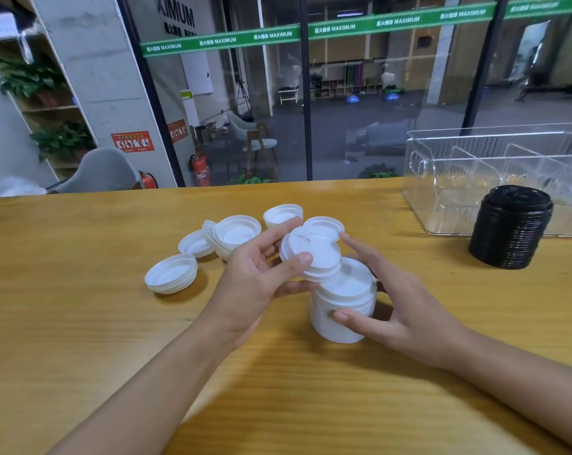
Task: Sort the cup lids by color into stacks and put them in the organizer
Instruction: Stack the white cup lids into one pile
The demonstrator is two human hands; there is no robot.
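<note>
A stack of white cup lids (pixel 343 310) stands mid-table. My right hand (pixel 399 300) holds it from the right, thumb on its near side. My left hand (pixel 261 274) pinches a few white lids (pixel 314 254) tilted over the top of that stack. Several loose white lids lie upside down behind: one at the left (pixel 171 274), a small pile (pixel 232 234), and two further back (pixel 283 216). A stack of black lids (pixel 511 231) stands at the right, in front of the clear organizer (pixel 442 178).
The wooden table (pixel 278 389) stretches toward me. The organizer has clear dividers and sits at the table's far right. A glass wall runs behind the table's far edge.
</note>
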